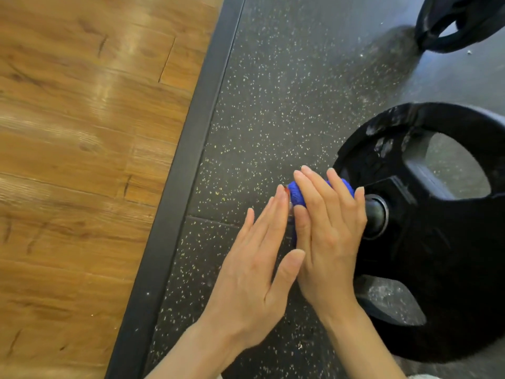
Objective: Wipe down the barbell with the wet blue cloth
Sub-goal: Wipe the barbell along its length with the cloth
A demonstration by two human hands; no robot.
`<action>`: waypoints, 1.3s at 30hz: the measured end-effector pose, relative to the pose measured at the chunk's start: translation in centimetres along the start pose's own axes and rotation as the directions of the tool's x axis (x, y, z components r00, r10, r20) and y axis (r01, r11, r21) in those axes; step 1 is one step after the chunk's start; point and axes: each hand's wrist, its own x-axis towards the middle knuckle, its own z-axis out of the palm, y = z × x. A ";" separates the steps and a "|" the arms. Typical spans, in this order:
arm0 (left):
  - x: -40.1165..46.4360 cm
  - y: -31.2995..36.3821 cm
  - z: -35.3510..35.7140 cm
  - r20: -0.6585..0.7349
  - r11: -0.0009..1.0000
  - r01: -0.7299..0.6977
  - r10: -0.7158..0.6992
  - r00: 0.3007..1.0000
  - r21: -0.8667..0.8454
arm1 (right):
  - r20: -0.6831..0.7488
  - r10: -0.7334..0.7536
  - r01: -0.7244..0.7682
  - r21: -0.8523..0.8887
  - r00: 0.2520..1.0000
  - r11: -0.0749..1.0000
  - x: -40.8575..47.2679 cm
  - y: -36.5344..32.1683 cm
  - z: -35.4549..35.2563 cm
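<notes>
On barbell sleeve (375, 212), right hand (332, 231) presses blue cloth (297, 194).

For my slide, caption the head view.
Both hands press a blue cloth around the barbell sleeve beside a black weight plate.

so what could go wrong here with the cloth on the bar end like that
The blue cloth is bunched around the sleeve end under the flat right hand, not gripped, so it may slip off. The left hand only touches the tip. White dust on the weight plate could smear onto the cloth.
</notes>
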 end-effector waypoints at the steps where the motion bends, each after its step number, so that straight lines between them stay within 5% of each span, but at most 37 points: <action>1: 0.5 -0.1 -0.2 -0.003 1.000 -0.004 0.004 1.000 0.007 | -0.001 0.006 -0.006 0.006 1.000 1.000 0.5 0.0 0.2; 7: 2.2 -0.8 -0.7 -0.035 0.992 -0.063 0.068 0.997 0.111 | 0.065 0.010 -0.014 0.065 0.998 0.998 1.8 0.3 0.0; 11: 2.3 -1.9 -0.9 -0.084 0.944 -0.091 0.124 0.989 0.318 | 0.124 -0.157 0.159 -0.006 0.980 0.987 1.7 1.8 -0.9; 14: 2.4 -2.1 -1.1 -0.086 0.914 -0.087 0.131 0.988 0.397 | 0.042 0.010 -0.009 -0.034 0.999 0.999 2.0 1.6 -0.3; 18: 2.5 -1.6 -0.6 -0.080 0.962 -0.065 0.089 0.993 0.267 | -0.040 -0.016 0.013 -0.066 0.999 0.998 3.1 -1.0 1.9; 25: 4.7 -1.3 -1.2 -0.080 0.982 -0.017 0.032 0.996 0.189 | 0.016 -0.037 0.037 -0.013 0.999 0.999 6.0 -0.1 1.7; 30: 6.8 -1.7 -2.2 -0.092 0.967 -0.027 0.052 0.994 0.252 | -0.076 0.150 -0.150 0.007 0.986 0.989 6.1 1.8 1.1; 35: 7.7 -2.5 -2.1 -0.120 0.978 -0.002 0.027 0.992 0.209 | 0.039 -0.139 0.142 -0.079 0.989 0.987 6.9 2.1 2.0; 39: 7.9 -2.7 -1.6 -0.100 0.984 0.006 0.012 0.995 0.177 | -0.102 0.107 -0.112 -0.047 0.989 0.993 6.6 2.4 2.5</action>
